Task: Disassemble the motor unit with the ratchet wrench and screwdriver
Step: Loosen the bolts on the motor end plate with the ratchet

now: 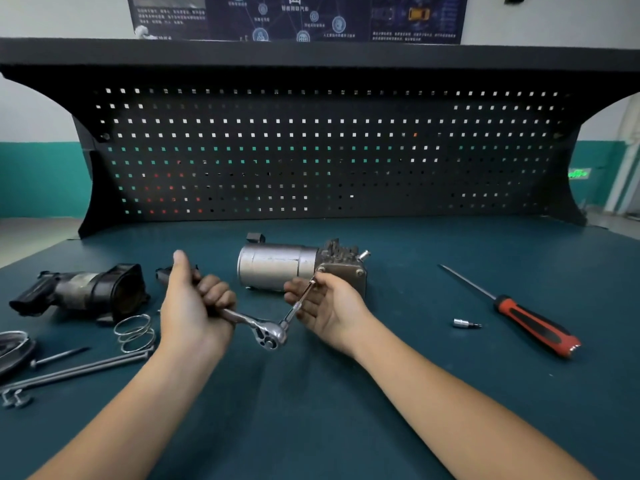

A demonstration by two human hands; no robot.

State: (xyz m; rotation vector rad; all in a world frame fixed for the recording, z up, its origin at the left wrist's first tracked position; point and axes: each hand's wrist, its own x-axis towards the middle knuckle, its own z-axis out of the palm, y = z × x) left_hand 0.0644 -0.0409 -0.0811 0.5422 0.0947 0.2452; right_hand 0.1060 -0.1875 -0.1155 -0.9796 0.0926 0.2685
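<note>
The left hand's fingers (215, 292) are curled tight round the handle of the ratchet wrench (266, 330), with the thumb sticking straight up, so the left hand (195, 306) has a full grip on the tool. The wrench head hangs low between the two wrists. From it a thin extension bar (300, 301) slants up and away to the right. The right hand (327, 304) lies palm up and lightly pinches this bar between thumb and loosely bent fingers. The bar's far tip sits at the lower front corner of the motor unit (277, 266); whether it is seated on a bolt there cannot be told. The motor unit lies on its side just beyond the right fingertips, its silver can pointing left and its dark gear end to the right. On the teal bench (322, 410), a small socket bit (465, 323) lies to the right, and further right the red-and-black screwdriver (535, 325). To the left lie a black housing (86, 292), a wire spring (135, 332) and long bolts (79, 368). A black pegboard (311, 150) stands behind.
</note>
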